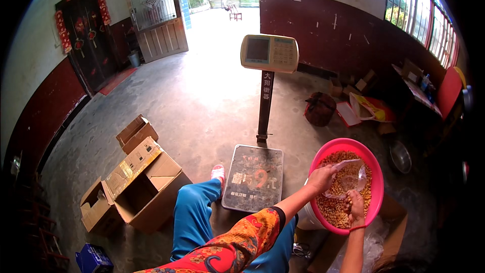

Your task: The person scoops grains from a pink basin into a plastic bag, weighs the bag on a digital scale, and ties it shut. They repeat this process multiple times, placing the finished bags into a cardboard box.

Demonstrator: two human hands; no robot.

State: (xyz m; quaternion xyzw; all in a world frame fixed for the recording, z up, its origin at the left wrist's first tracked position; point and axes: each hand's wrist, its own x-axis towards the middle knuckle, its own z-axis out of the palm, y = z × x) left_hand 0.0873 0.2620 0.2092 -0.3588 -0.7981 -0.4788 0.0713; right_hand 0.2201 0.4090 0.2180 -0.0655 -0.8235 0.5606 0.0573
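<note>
A pink plastic basin (377, 182) filled with yellow corn kernels (333, 212) sits on a whitish bucket (311, 216) at the right. Over the kernels, my left hand (322, 178) grips the upper rim of a clear plastic bag (350, 180), whose mouth stands apart. My right hand (355, 204) is curled at the bag's lower edge, with what look like kernels in its fingers. Left of the basin, a platform scale (253, 178) stands on the floor with nothing on its plate. Its display head (269, 54) is on a dark post.
Open cardboard boxes (146, 185) stand left of my legs, with a blue box (93, 258) nearer. Beyond the basin lie a metal bowl (400, 157), a dark round bag (320, 109) and a small table (416, 87). Clear plastic and cardboard lie below the basin.
</note>
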